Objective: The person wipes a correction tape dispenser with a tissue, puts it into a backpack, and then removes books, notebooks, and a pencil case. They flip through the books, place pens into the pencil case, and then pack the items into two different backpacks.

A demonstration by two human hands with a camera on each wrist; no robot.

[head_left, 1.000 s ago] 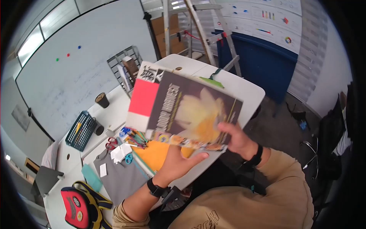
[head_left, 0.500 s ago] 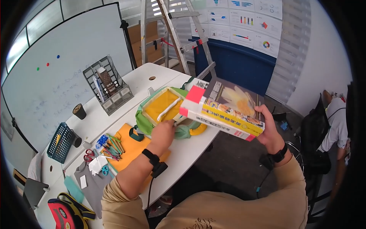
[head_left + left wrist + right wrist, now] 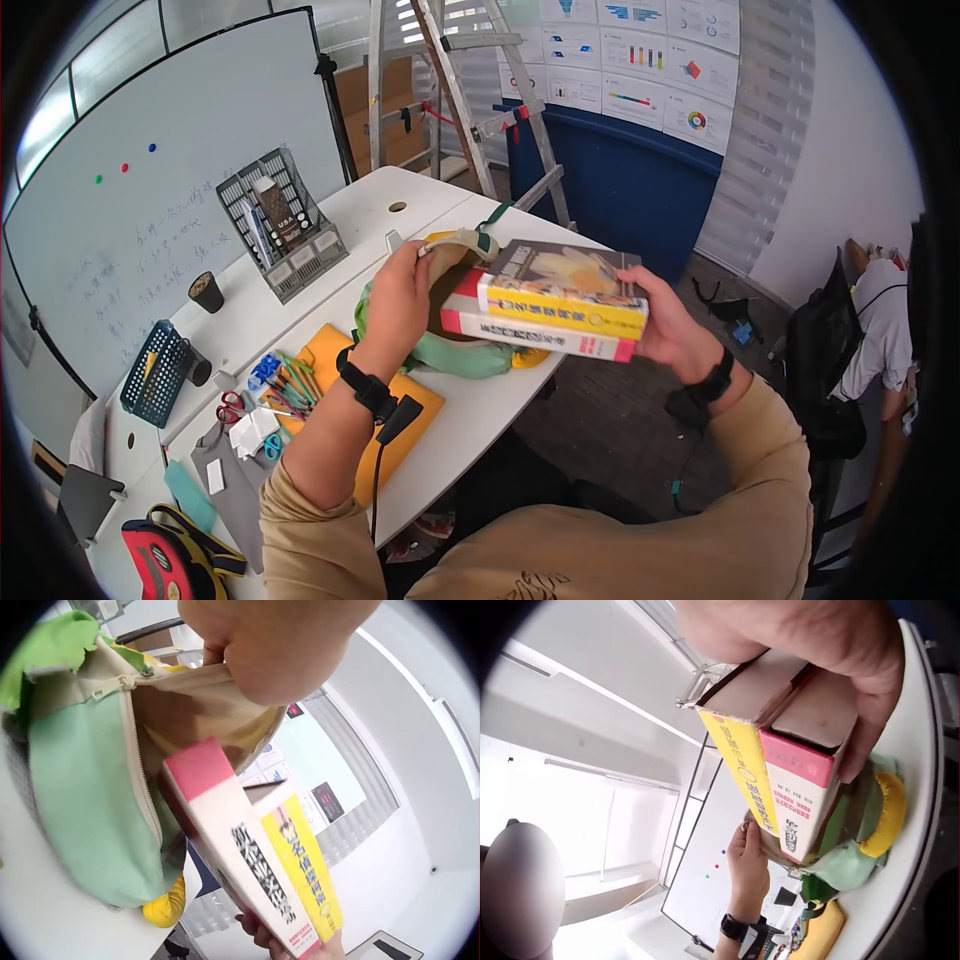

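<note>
My right hand (image 3: 672, 318) grips two thick books by their right end. On top is the book with a yellow spine (image 3: 560, 308) and a flower on its dark cover; below it is one with a white spine and pink ends (image 3: 545, 338). Their left end reaches into the mouth of a green zippered backpack (image 3: 460, 360) on the table. My left hand (image 3: 398, 300) pinches the bag's cream-coloured upper edge and lifts it, which the left wrist view shows close up beside the zipper (image 3: 139, 757). The bag's inside is mostly hidden behind the books.
An orange folder (image 3: 410, 405), coloured pencils (image 3: 290, 385) and scissors (image 3: 232, 408) lie left of the bag. Farther back stand a mesh file holder (image 3: 285, 230) and a teal basket (image 3: 155, 375). A red bag (image 3: 165, 560) sits near left; a stepladder (image 3: 455, 110) stands behind the table.
The books, first held before me cover up, have swung right and then moved left and down into the bag's mouth. My left hand left the books and now raises the bag's edge.
</note>
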